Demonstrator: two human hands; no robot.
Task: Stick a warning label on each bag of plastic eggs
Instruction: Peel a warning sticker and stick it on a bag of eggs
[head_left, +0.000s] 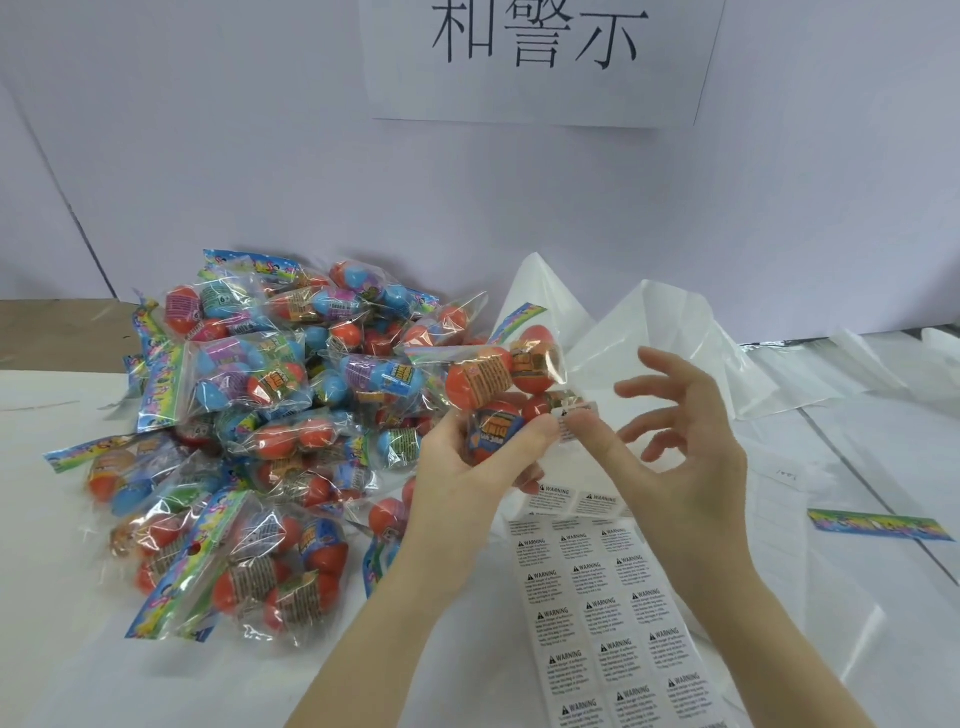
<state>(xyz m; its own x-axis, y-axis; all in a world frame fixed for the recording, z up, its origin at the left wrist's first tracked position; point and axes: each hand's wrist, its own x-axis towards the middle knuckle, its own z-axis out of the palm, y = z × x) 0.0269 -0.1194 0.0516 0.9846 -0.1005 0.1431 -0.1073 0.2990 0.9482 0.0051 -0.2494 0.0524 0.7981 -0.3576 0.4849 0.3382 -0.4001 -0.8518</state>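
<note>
The left hand (467, 467) is gripping a bag (498, 384) of orange eggs from below, fingers curled round its lower part, holding it up above the label sheet (608, 613). The bag is tilting, its coloured header pointing up and away from the sheet. The right hand (680, 441) is just beside the bag, on its right; its thumb is pressing a small white label (576, 421) against the bag's lower right corner, next to the left thumb, while the other fingers are spreading loose and apart, curled round nothing. The sheet is lying flat under both wrists, printed with rows of warning labels. Left of the sheet, a pile (249, 431) of more egg bags is lying on the table (52, 597). Behind the sheet, clear plastic (649, 338) is standing crumpled. Right of the sheet, a loose coloured strip (878, 525) is lying flat.
</note>
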